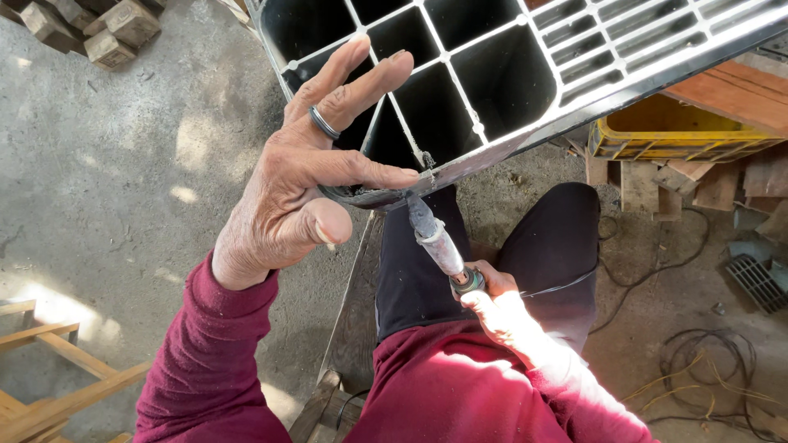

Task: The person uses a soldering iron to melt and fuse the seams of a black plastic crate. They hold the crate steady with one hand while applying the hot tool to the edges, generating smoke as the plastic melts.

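Note:
A black plastic crate [501, 82] with a grid of square cells lies tilted in front of me, its rim toward my lap. My left hand [308, 176] rests against the crate's near corner, fingers spread, a dark ring on one finger, the index finger lying along the rim. My right hand [497, 308] grips the handle of a grey metal-tipped tool [435, 242], a soldering iron by its look. The tool's tip touches the crate's rim near a cracked spot, just below my left index finger.
I sit on a wooden bench [353, 320] over a concrete floor [123, 189]. A yellow crate [673, 139] and wood scraps lie at right, with loose cables [706, 369] on the ground. Wooden blocks [90, 29] sit top left, a wooden frame [49, 385] bottom left.

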